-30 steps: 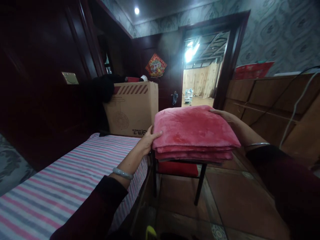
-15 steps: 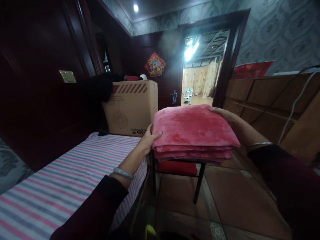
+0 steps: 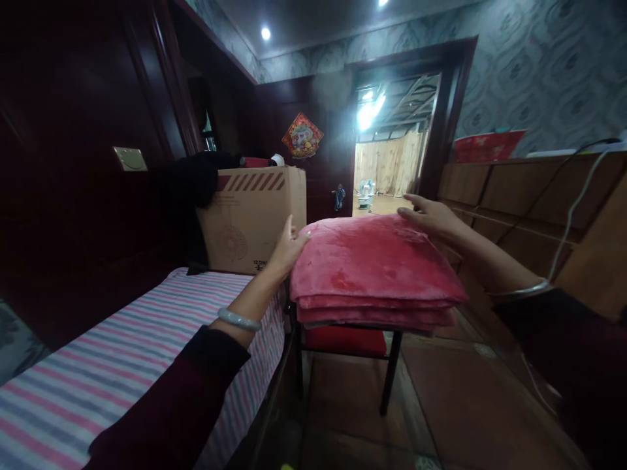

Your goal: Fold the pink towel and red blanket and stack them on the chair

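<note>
A folded pink plush blanket [image 3: 372,267] lies in several layers on top of a black-framed chair [image 3: 390,375] with a red panel [image 3: 343,341]. At the blanket's left far corner is my left hand [image 3: 288,248], its fingers stretched out and the thumb at the blanket's edge. My right hand [image 3: 428,217] hovers at the far right corner, fingers apart, with nothing in it; whether a fingertip still touches the fabric is hard to see.
To the left stretches a bed with a striped sheet [image 3: 147,339]; a cardboard box [image 3: 249,222] stands at its far end. Wooden cabinets [image 3: 533,189] line the right side, a red container [image 3: 490,145] on top. A fan [image 3: 366,194] shows through the doorway.
Both hands have loosened from the blanket and lifted slightly, fingers spreading. The blanket sits a little lower in view, as the camera has tilted up slightly.
</note>
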